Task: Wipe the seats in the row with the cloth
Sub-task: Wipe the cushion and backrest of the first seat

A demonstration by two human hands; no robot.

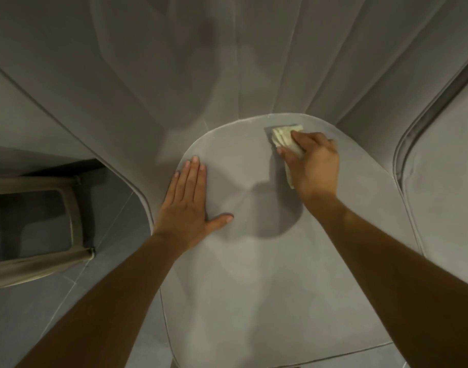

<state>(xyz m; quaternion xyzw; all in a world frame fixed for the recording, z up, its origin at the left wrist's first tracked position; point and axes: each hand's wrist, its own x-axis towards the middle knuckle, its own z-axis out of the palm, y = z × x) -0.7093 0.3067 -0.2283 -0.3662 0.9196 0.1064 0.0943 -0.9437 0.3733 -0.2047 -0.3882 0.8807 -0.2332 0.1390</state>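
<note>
**Mid-wipe, far right corner**

Grey covered seat (254, 261) fills our view, a second seat (445, 181) just beside it on the right. The left hand (187, 200) lies flat, fingers straight, on the seat's left edge. The right hand (315, 166) grips the folded cloth (283, 136), pressed on the seat's far right. Risk, we judge: its fabric drags and wrinkles under the cloth if the left hand lifts; near half gets missed.

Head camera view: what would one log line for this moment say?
step: wiping seat | right hand: grips cloth at seat's back | left hand: flat on seat
</note>
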